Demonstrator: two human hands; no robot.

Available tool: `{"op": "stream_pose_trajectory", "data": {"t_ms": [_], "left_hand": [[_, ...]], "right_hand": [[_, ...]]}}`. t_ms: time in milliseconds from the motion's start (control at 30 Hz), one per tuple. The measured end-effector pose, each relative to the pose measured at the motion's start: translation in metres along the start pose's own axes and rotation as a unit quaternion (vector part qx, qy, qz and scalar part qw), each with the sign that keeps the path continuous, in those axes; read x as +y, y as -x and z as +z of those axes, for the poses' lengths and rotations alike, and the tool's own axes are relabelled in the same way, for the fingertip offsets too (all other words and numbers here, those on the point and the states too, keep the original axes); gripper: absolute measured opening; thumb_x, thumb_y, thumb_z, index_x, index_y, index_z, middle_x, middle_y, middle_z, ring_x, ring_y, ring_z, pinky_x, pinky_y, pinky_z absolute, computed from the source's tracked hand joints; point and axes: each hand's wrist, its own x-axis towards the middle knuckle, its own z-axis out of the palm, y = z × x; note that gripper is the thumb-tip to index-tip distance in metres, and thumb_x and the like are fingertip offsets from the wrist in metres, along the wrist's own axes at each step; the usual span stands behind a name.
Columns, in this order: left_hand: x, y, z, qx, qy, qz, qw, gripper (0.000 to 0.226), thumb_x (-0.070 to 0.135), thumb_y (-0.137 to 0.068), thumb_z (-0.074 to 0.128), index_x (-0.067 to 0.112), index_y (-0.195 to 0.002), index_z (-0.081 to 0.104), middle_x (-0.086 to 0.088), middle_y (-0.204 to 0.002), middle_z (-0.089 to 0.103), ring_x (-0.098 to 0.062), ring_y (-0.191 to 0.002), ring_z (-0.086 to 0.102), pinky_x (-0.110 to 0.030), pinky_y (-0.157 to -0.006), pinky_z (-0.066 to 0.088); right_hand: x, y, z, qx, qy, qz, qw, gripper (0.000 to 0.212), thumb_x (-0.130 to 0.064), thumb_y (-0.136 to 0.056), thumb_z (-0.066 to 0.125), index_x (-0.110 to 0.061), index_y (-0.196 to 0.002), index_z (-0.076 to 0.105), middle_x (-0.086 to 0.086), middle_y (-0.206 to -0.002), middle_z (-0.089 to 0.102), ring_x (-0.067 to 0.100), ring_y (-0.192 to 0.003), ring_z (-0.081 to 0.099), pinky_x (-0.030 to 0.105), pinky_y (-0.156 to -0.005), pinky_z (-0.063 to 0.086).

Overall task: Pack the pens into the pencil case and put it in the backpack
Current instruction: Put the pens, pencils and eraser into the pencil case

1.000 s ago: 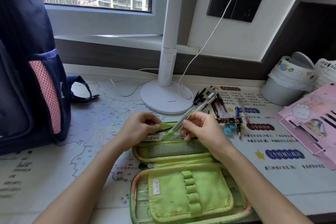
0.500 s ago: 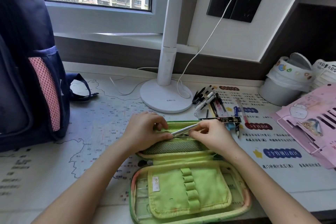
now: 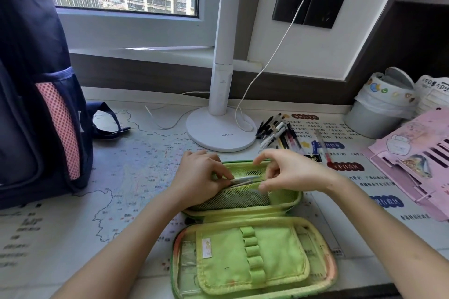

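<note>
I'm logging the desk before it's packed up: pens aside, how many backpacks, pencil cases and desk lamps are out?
Backpack: 1
Pencil case: 1
Desk lamp: 1
Total: 3

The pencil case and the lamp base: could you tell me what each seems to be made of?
Pencil case: likely woven fabric, matte green, with stitched loops and a mesh pocket. Lamp base: probably smooth white plastic, given its faint sheen.
</note>
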Motion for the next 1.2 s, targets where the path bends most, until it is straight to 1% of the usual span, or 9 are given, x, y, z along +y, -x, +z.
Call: {"op": "stream_pose_trajectory", "data": {"t_ms": [200, 333, 400, 533, 733, 967, 1067, 1133, 1200], "left_hand": [[-0.003, 0.002, -0.002, -0.074, 0.017, -0.011, 0.997, 0.017, 0.03, -0.081, 0.062, 0.044, -0.084, 0.07, 0.017, -0.081, 0.049, -0.01, -0.092, 0.041, -0.03, -0.078, 0.018], [-0.001, 0.002, -0.004, -0.098, 0.063, -0.039, 0.992, 0.029, 0.047, -0.071, 0.049, 0.035, -0.081, 0.073, 0.015, -0.08, 0.048, -0.01, -0.089, 0.04, -0.031, -0.078, 0.019], [-0.001, 0.001, -0.009, -0.066, 0.147, -0.066, 0.985, 0.032, 0.049, -0.07, 0.05, 0.028, -0.075, 0.074, 0.01, -0.077, 0.052, -0.013, -0.084, 0.048, -0.035, -0.081, 0.031], [-0.004, 0.0, -0.015, 0.022, 0.223, -0.119, 0.967, 0.026, 0.042, -0.074, 0.056, 0.024, -0.066, 0.073, 0.006, -0.075, 0.056, -0.016, -0.072, 0.052, -0.038, -0.074, 0.041], [-0.011, 0.0, -0.023, 0.132, 0.246, -0.146, 0.949, 0.027, 0.046, -0.068, 0.056, 0.023, -0.062, 0.068, 0.009, -0.066, 0.056, -0.007, -0.065, 0.046, -0.03, -0.066, 0.038], [-0.012, -0.003, -0.027, 0.115, 0.202, -0.134, 0.963, 0.013, 0.035, -0.067, 0.062, 0.024, -0.064, 0.067, 0.009, -0.067, 0.058, -0.006, -0.068, 0.048, -0.028, -0.065, 0.039], [-0.01, 0.002, -0.026, 0.071, 0.13, -0.091, 0.985, 0.007, 0.028, -0.072, 0.069, 0.027, -0.066, 0.067, 0.01, -0.07, 0.057, -0.007, -0.07, 0.048, -0.027, -0.066, 0.038], [-0.008, 0.005, -0.025, 0.039, 0.031, -0.04, 0.998, 0.005, 0.033, -0.074, 0.067, 0.03, -0.07, 0.069, 0.012, -0.072, 0.056, -0.008, -0.071, 0.047, -0.028, -0.068, 0.034], [-0.005, 0.008, -0.022, -0.001, -0.074, -0.012, 0.997, 0.017, 0.045, -0.076, 0.06, 0.031, -0.075, 0.068, 0.013, -0.076, 0.054, -0.011, -0.075, 0.043, -0.03, -0.073, 0.027]], "right_hand": [[0.009, 0.007, 0.013, 0.004, -0.036, -0.042, 0.998, 0.025, -0.029, -0.072, 0.075, -0.043, -0.086, 0.061, -0.015, -0.089, 0.058, -0.004, -0.078, 0.052, 0.019, -0.07, 0.042], [0.016, 0.011, 0.01, -0.008, -0.118, -0.044, 0.992, 0.024, -0.035, -0.071, 0.074, -0.043, -0.092, 0.065, -0.02, -0.093, 0.062, -0.008, -0.085, 0.055, 0.013, -0.072, 0.047], [0.02, 0.0, 0.004, 0.066, -0.163, -0.046, 0.983, 0.018, -0.032, -0.079, 0.067, -0.037, -0.096, 0.065, -0.018, -0.09, 0.064, -0.005, -0.082, 0.058, 0.014, -0.067, 0.048], [0.028, -0.057, -0.01, 0.283, 0.009, 0.039, 0.958, 0.028, -0.027, -0.089, 0.057, -0.019, -0.114, 0.063, -0.001, -0.11, 0.067, 0.019, -0.102, 0.058, 0.034, -0.085, 0.048], [0.024, -0.12, -0.012, 0.124, 0.254, 0.093, 0.955, 0.034, -0.017, -0.081, 0.053, -0.013, -0.114, 0.058, 0.011, -0.112, 0.064, 0.031, -0.106, 0.055, 0.04, -0.092, 0.04], [0.021, -0.118, -0.003, 0.171, 0.412, 0.067, 0.893, 0.012, -0.01, -0.075, 0.065, -0.01, -0.087, 0.063, 0.009, -0.093, 0.069, 0.026, -0.088, 0.064, 0.036, -0.085, 0.039], [0.022, -0.094, -0.004, 0.335, 0.296, -0.007, 0.895, 0.011, -0.011, -0.083, 0.061, -0.003, -0.09, 0.065, 0.013, -0.087, 0.07, 0.027, -0.083, 0.064, 0.033, -0.078, 0.044], [0.015, -0.066, -0.004, 0.494, 0.091, -0.062, 0.863, 0.016, -0.007, -0.09, 0.054, -0.002, -0.092, 0.068, 0.008, -0.082, 0.07, 0.024, -0.076, 0.065, 0.031, -0.07, 0.05], [0.007, -0.034, -0.002, 0.511, -0.17, -0.077, 0.839, 0.016, -0.009, -0.091, 0.054, -0.009, -0.09, 0.069, -0.002, -0.078, 0.069, 0.012, -0.069, 0.065, 0.02, -0.063, 0.052]]}}
